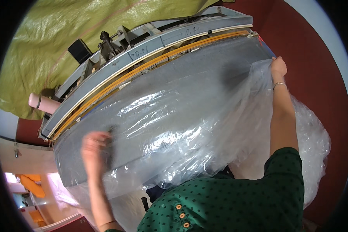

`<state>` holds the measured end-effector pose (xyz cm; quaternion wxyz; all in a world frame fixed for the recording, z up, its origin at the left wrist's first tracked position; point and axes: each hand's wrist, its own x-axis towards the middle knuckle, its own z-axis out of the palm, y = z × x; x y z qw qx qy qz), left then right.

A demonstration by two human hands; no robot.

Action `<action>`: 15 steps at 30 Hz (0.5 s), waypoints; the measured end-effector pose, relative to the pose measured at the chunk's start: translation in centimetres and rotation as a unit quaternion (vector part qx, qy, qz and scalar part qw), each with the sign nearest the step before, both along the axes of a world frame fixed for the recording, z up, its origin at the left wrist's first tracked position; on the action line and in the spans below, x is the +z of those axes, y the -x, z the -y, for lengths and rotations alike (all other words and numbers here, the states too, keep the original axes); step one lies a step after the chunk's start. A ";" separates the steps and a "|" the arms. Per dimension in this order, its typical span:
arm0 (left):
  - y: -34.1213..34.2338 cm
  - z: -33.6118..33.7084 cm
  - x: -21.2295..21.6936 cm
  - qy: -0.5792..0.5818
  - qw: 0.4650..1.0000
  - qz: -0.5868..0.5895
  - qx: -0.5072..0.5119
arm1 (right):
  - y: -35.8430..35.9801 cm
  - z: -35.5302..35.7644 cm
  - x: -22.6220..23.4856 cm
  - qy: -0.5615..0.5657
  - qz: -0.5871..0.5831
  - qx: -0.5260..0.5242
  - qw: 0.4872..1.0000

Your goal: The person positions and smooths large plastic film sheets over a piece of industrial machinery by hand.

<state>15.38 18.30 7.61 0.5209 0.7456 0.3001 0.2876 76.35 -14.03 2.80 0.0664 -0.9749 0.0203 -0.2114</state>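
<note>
A wide sheet of clear plastic film lies over a long grey table surface, wrinkled and shiny along its near side. At the far right corner my right hand is closed on the gathered edge of the film, which fans out in folds from my fingers. My left hand is over the left part of the film, smeared by motion, with a dark shadow beside it. Whether its fingers touch the film or hold anything cannot be made out.
Behind the surface runs a grey metal frame with an orange strip along it. A pink bottle and a black phone-like object rest near it. Bunched plastic hangs at the right above a red floor.
</note>
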 end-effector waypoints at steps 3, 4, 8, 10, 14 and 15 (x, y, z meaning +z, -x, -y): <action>-4.6 11.2 -0.1 0.019 0.923 -0.105 -0.370 | 0.3 -0.6 0.1 -0.030 -0.008 0.007 1.000; -6.2 14.2 -0.9 -0.048 0.928 -0.123 -0.348 | 0.4 -1.1 0.0 -0.034 -0.009 0.017 0.999; -7.1 14.9 -2.6 0.077 0.909 -0.206 -0.354 | 0.5 -1.8 0.1 -0.035 -0.016 0.037 0.999; -4.6 10.6 -0.9 -0.009 0.950 0.101 -0.295 | 0.5 -1.0 0.0 -0.028 -0.006 0.032 0.999; -2.0 6.1 1.7 0.348 0.811 0.467 0.060 | -0.5 0.6 -0.3 -0.020 -0.002 0.033 0.999; -1.9 5.5 0.7 0.352 0.796 0.484 0.092 | -0.6 0.3 -0.6 -0.026 -0.004 0.041 0.999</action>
